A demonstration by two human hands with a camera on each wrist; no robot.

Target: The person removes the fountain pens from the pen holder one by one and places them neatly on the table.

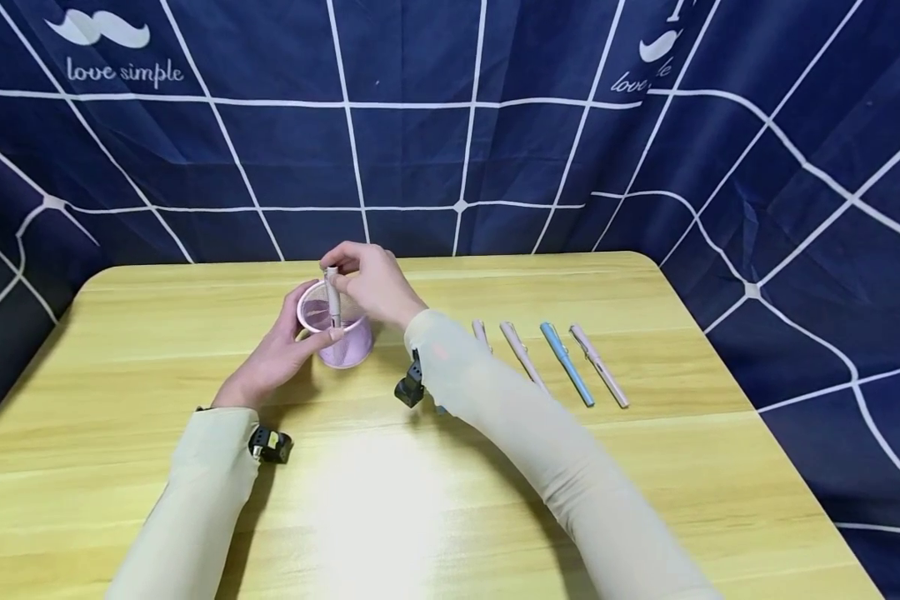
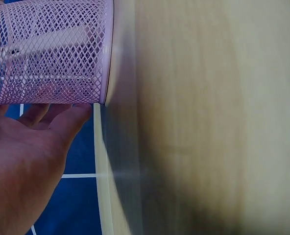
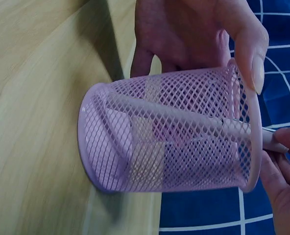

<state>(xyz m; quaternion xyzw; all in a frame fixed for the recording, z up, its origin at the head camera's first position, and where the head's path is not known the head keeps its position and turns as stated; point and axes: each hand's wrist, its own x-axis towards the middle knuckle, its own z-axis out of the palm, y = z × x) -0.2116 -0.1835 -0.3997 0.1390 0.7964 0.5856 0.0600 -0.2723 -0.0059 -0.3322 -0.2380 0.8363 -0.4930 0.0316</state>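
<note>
A pink-lilac wire-mesh pen holder (image 1: 354, 343) stands upright on the table. My left hand (image 1: 279, 348) grips its side, the thumb over the rim, as the right wrist view also shows; the fingers (image 2: 66, 117) reach round the mesh in the left wrist view. Between thumb and fingers, my right hand (image 1: 375, 285) pinches the upper end of a pale pinkish pen (image 1: 333, 298) above the rim. Most of that pen (image 3: 174, 113) is inside the holder, slanting, its lower end near the base (image 3: 93, 147).
Right of the holder, a blue pen (image 1: 567, 364) and several pale pink pens (image 1: 598, 365) lie in a row on the wooden table (image 1: 157, 350). My right forearm partly hides some pens and a small blue thing (image 1: 441, 409). A dark blue gridded curtain (image 1: 412, 150) hangs behind.
</note>
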